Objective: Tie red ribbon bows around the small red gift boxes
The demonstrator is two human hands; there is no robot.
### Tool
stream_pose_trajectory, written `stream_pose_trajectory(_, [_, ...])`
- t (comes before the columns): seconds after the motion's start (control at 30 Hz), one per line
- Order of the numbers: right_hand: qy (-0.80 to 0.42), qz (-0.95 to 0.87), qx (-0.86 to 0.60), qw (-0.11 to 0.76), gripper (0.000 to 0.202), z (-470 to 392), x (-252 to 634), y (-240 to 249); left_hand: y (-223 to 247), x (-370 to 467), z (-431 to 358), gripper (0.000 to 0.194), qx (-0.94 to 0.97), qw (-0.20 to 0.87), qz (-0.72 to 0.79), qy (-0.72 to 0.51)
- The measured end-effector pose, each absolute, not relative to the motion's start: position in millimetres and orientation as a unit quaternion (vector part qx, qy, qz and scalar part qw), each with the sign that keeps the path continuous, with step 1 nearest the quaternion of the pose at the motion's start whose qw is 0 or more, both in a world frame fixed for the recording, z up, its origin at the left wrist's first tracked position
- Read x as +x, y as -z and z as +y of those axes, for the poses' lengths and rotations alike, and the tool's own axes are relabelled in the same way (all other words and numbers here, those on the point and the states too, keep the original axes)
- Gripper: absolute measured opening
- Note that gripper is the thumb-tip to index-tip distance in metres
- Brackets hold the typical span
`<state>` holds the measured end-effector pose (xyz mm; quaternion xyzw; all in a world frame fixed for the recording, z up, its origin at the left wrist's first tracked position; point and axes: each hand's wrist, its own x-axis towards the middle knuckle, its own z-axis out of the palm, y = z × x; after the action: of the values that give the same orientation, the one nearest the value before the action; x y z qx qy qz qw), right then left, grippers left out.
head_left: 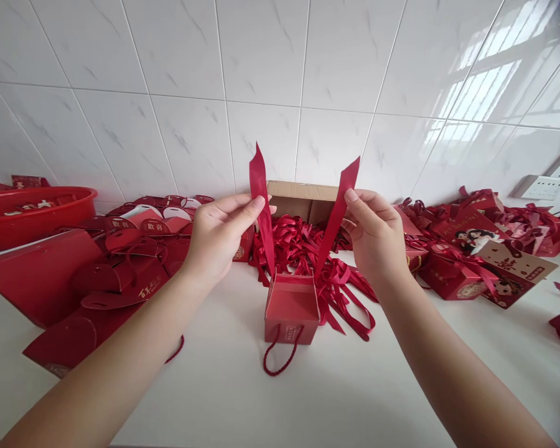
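A small red gift box (292,311) with a twisted cord handle stands on the white table (354,398). One red ribbon (329,239) rises from its top edges in two strands that spread upward in a V. Between thumb and fingers, my left hand (221,230) pinches the left strand near its upper end. My right hand (376,230) pinches the right strand the same way. Both hands are raised above the box, apart from each other. Behind the box lies a heap of loose red ribbons (294,239), partly inside an open cardboard box (303,191).
Many red gift boxes (121,280) are piled at the left, beside a red plastic basin (37,227). More boxes with bows (457,270) fill the right side. A power strip (541,186) sits by the tiled wall (261,56).
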<state>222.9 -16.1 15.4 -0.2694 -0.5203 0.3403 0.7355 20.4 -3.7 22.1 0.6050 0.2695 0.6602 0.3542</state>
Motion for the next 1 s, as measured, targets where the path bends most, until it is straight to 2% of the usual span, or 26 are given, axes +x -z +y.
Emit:
stream_pose_trajectory(0.23, [-0.368, -0.527, -0.258, 0.721, 0.014, -18, 223, -16, -25, 24, -9, 0.016, 0.607, 0.366, 0.259, -0.656])
stream_pose_trajectory(0.43, [-0.403, -0.599, -0.284, 0.631, 0.014, -20, 213, -17, -24, 31, -14, 0.017, 0.708, 0.332, 0.283, -0.556])
stream_pose_trajectory(0.57, [-0.401, -0.669, -0.24, 0.577, 0.007, -30, 207, -12, -26, 33, -18, 0.017, 0.742, 0.301, 0.32, -0.507])
stream_pose_trajectory(0.67, [-0.393, -0.695, -0.213, 0.563, 0.012, -35, 204, -8, -25, 31, -18, 0.017, 0.749, 0.3, 0.32, -0.497])
stream_pose_trajectory(0.83, [-0.286, -0.748, -0.221, 0.556, 0.013, -29, 210, -7, -20, 23, -12, 0.013, 0.759, 0.356, 0.314, -0.445])
stream_pose_trajectory(0.93, [-0.141, -0.831, -0.211, 0.495, 0.02, -24, 219, -7, -20, 17, -9, 0.012, 0.737, 0.426, 0.319, -0.417])
stream_pose_trajectory(1.0, [-0.014, -0.868, -0.215, 0.448, 0.026, -21, 224, -5, -22, 15, -9, 0.018, 0.715, 0.469, 0.327, -0.402])
